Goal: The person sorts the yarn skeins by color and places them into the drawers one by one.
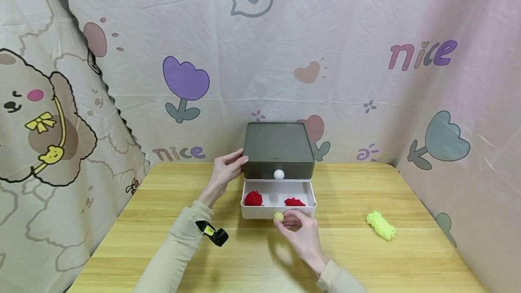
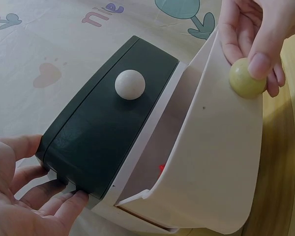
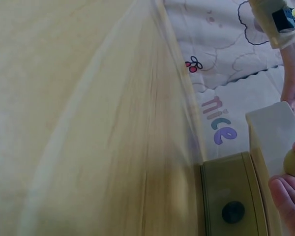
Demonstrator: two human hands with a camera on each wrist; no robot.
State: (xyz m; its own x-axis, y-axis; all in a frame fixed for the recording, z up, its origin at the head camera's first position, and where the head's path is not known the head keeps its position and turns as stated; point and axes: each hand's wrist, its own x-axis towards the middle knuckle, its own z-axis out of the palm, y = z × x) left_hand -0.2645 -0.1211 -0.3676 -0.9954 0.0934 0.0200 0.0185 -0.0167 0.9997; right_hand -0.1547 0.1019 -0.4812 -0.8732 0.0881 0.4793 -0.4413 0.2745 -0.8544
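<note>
A small drawer box with a dark grey-green top (image 1: 278, 141) stands against the back cloth. Its lower white drawer (image 1: 256, 213) is pulled out and holds two red yarn bundles, one round (image 1: 254, 198) and one flatter (image 1: 295, 202). My right hand (image 1: 303, 236) pinches the pale yellow knob (image 2: 247, 78) on that drawer's front between thumb and fingers. The left hand (image 1: 225, 171) rests against the box's left side, its fingertips (image 2: 78, 197) touching the dark upper drawer (image 2: 103, 128). That upper drawer is closed and bears a white knob (image 1: 278, 174).
A neon yellow yarn bundle (image 1: 381, 225) lies on the wooden table (image 1: 350, 261), right of the box. Patterned cloth (image 1: 346, 21) hangs behind and at both sides. A black strap with a small device (image 1: 213, 234) sits on the left sleeve.
</note>
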